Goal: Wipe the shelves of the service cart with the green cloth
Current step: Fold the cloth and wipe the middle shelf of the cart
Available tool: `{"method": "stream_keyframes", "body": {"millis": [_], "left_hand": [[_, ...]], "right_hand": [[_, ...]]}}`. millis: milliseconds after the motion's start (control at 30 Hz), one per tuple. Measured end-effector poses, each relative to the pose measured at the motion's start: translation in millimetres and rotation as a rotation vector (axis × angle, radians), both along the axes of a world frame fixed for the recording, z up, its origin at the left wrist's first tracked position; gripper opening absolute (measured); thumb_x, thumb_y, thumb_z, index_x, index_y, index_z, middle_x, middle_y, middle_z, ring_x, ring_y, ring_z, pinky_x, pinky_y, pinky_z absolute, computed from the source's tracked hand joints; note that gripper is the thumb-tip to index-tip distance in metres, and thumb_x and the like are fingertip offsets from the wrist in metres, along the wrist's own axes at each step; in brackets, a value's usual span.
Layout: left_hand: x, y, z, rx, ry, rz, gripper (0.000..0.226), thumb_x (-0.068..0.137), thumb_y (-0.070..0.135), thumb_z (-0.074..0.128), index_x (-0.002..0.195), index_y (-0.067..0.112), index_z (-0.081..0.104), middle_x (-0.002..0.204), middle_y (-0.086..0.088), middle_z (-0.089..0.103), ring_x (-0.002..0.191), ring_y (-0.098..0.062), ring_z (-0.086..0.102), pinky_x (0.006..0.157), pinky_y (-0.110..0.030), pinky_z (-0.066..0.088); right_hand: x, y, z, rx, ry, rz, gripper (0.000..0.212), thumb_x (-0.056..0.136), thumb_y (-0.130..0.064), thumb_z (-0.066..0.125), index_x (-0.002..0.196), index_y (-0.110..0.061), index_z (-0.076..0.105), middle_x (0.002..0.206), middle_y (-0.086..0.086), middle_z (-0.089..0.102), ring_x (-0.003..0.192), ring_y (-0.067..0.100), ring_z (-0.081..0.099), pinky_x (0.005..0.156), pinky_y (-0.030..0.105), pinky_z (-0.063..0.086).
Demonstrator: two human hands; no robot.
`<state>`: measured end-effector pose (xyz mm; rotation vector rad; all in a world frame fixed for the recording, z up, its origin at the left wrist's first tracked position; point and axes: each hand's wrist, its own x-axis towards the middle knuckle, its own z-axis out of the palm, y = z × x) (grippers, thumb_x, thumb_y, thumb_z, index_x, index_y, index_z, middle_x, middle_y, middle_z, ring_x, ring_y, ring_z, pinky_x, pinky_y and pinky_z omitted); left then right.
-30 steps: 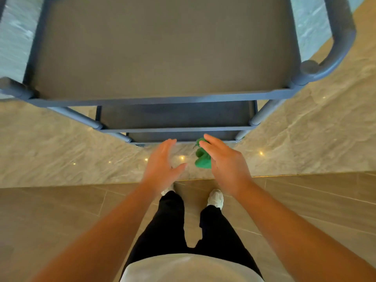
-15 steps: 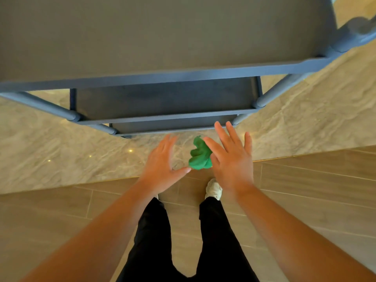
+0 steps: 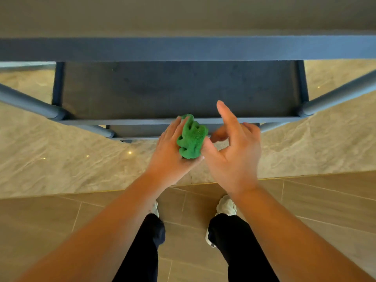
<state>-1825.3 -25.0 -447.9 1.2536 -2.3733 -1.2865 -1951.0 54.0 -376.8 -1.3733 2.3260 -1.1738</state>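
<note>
The bunched green cloth (image 3: 192, 139) hangs in the air in front of the cart's middle shelf rim. My left hand (image 3: 166, 153) holds it from the left, fingers along its side and thumb under it. My right hand (image 3: 236, 153) is just to the right of the cloth, fingers spread and loosely bent, holding nothing. The dark grey-blue service cart (image 3: 183, 48) fills the top of the view. Its middle shelf (image 3: 162, 88) lies bare below the top rim, and only a sliver of the bottom shelf (image 3: 140, 132) shows.
Round cart legs slope out at the left (image 3: 30, 103) and right (image 3: 337, 94). The cart stands on pale marble floor (image 3: 61, 159); my feet in white shoes (image 3: 225, 207) are on brown tiles behind it.
The cloth has passed from my right hand into my left. The view has dropped and moved closer, so the middle shelf now shows much larger.
</note>
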Motion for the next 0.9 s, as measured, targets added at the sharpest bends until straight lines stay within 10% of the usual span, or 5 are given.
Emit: {"method": "stream_keyframes", "body": {"millis": [333, 467, 633, 767, 900], "left_hand": [[-18.8, -44.7, -46.6, 0.149, 0.461, 0.126, 0.042, 0.094, 0.018, 0.067, 0.125, 0.043, 0.054, 0.116, 0.028, 0.067, 0.112, 0.004, 0.062, 0.091, -0.018, 0.049], [-38.2, -82.5, -68.5, 0.019, 0.49, 0.161, 0.026, 0.085, 0.034, 0.063, 0.103, 0.053, 0.064, 0.097, 0.028, 0.07, 0.093, 0.007, 0.064, 0.081, -0.017, 0.05], [-54.8, -158.3, -90.8, -0.257, 0.389, 0.165, 0.031, 0.088, 0.009, 0.068, 0.086, 0.04, 0.066, 0.077, 0.026, 0.069, 0.077, 0.01, 0.063, 0.069, -0.015, 0.049], [-59.7, -209.9, -113.8, -0.419, 0.101, 0.274, 0.031, 0.086, 0.014, 0.063, 0.112, 0.031, 0.065, 0.112, 0.002, 0.071, 0.107, -0.021, 0.065, 0.092, -0.039, 0.052], [-58.2, -221.1, -122.5, -0.528, -0.12, 0.158, 0.065, 0.092, 0.021, 0.064, 0.152, 0.02, 0.037, 0.156, -0.006, 0.038, 0.142, -0.025, 0.038, 0.114, -0.04, 0.034]], "right_hand": [[-17.9, -52.3, -80.7, -0.222, -0.466, 0.133, 0.042, 0.099, -0.04, 0.035, 0.139, -0.05, 0.031, 0.139, -0.02, 0.053, 0.133, -0.001, 0.048, 0.116, 0.051, 0.033], [-46.8, -91.3, -111.0, -0.209, -0.363, 0.057, 0.048, 0.101, -0.025, 0.046, 0.148, -0.03, 0.041, 0.094, -0.043, 0.062, 0.091, -0.02, 0.057, 0.083, 0.005, 0.042], [-84.5, -152.4, -130.8, -0.225, -0.136, 0.031, 0.039, 0.103, -0.017, 0.049, 0.141, -0.019, 0.054, 0.079, -0.023, 0.055, 0.094, 0.014, 0.055, 0.066, 0.022, 0.044], [-112.3, -201.3, -153.7, -0.037, -0.032, 0.006, 0.055, 0.099, -0.027, 0.053, 0.152, -0.021, 0.037, 0.086, -0.008, 0.062, 0.069, 0.014, 0.061, 0.056, 0.026, 0.045], [-112.2, -201.8, -163.6, 0.358, 0.195, 0.113, 0.07, 0.094, -0.039, 0.059, 0.155, -0.032, 0.026, 0.155, 0.005, 0.03, 0.135, 0.032, 0.041, 0.11, 0.046, 0.037]]}}
